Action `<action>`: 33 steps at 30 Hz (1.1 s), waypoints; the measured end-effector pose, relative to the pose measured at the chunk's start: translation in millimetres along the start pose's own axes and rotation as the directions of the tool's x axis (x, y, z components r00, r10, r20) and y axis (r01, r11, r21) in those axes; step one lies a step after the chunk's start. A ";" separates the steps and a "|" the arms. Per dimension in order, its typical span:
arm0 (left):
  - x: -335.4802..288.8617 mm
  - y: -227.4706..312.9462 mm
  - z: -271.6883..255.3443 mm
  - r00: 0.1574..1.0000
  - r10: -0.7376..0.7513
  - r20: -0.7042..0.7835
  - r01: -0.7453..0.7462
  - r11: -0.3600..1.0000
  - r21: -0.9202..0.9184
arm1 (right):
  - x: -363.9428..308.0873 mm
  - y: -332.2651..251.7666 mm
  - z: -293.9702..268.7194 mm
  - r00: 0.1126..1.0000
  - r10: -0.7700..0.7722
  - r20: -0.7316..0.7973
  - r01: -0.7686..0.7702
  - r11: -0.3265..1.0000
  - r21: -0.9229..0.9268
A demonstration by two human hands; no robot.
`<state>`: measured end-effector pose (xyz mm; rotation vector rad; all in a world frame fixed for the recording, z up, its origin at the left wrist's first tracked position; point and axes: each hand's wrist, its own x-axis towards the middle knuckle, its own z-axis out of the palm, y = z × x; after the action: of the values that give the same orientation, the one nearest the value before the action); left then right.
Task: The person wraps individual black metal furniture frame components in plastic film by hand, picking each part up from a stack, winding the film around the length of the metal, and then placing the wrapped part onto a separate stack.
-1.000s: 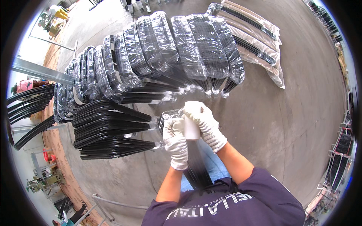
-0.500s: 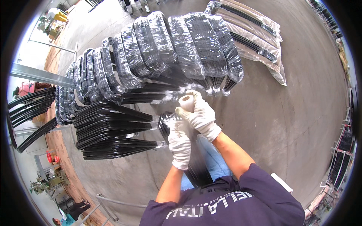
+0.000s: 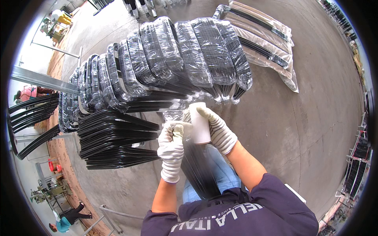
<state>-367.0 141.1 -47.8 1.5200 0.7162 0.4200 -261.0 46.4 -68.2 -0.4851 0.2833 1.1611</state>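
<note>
My right hand [image 3: 217, 128], in a striped white work glove, grips a white roll of clear stretch film [image 3: 199, 122] held upright in front of me. My left hand [image 3: 171, 147], also gloved, pinches the loose film next to the roll. Below the hands a black chair frame [image 3: 201, 169] leans against my legs, partly hidden by my arms. Just beyond the roll stands a long curved row of black frames wrapped in clear film [image 3: 169, 63].
A stack of unwrapped black frames [image 3: 114, 139] lies left of my hands. Flat bagged parts [image 3: 264, 43] rest on the grey concrete floor at the back right. More black frames [image 3: 31, 118] hang at far left. Other people work at the lower left [image 3: 69, 218].
The roll has swung from lying between both hands to upright in my right hand, slightly right. My left hand dropped lower and now pinches the film.
</note>
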 end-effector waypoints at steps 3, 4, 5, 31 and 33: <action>-3.5 -3.8 2.6 0.996 0.037 -0.076 -0.033 0.998 0.061 | 2.8 3.0 -0.7 1.000 0.021 -0.011 -0.021 1.000 0.022; -4.0 -4.9 4.8 0.995 0.020 -0.100 -0.018 1.000 0.015 | 2.5 3.5 -0.6 0.999 0.036 -0.032 -0.035 0.999 0.014; -4.8 -6.3 5.7 0.992 0.001 -0.123 -0.005 1.000 -0.031 | 2.1 4.5 -0.8 0.997 0.050 -0.054 -0.050 0.999 0.005; -16.6 -75.1 25.8 0.902 0.086 -0.424 -0.107 0.994 -0.024 | 5.2 30.4 5.8 0.909 -0.301 -0.288 0.178 0.906 -0.384; -17.9 -87.5 23.0 0.896 0.187 -0.403 -0.097 0.968 0.233 | 7.0 30.9 1.7 0.903 -0.336 -0.269 0.196 0.878 -0.438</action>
<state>-381.0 108.7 -133.1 1.7051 1.0142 0.8260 -287.0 62.6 -76.7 -1.0634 0.2613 0.8530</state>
